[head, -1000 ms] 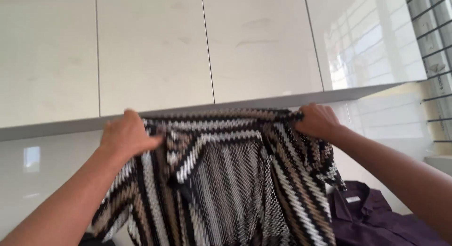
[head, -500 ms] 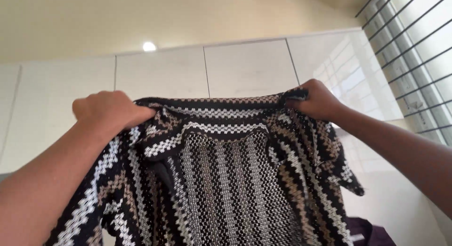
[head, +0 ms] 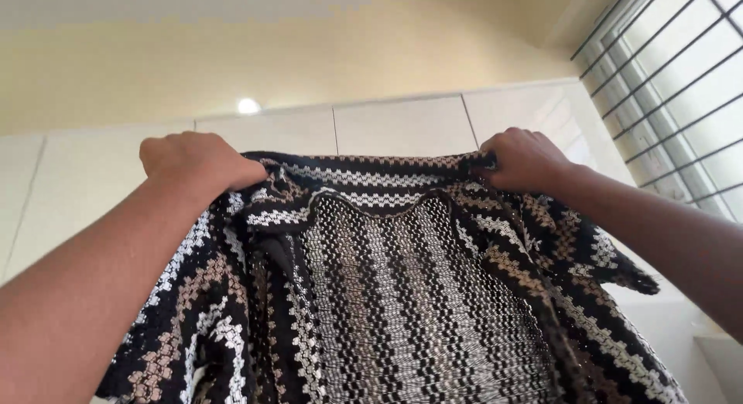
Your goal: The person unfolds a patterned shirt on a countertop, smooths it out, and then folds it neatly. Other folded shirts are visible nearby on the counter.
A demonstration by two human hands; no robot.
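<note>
Two hands hold up a patterned knit garment

A person's left hand (head: 197,162) and right hand (head: 525,159) are both closed into fists around the top edge of a knit garment (head: 402,296), one at each shoulder. The garment hangs spread between them at chest height, striped in black, white and tan zigzag rows, its open-weave back panel showing in the middle. Behind it are glossy white wall panels (head: 402,125), a cream ceiling with a round light (head: 248,105), and a barred window (head: 681,87) at right.

One head-worn view, tilted upward; close on the raised garment (head: 402,296); ceiling (head: 309,48) behind.
</note>
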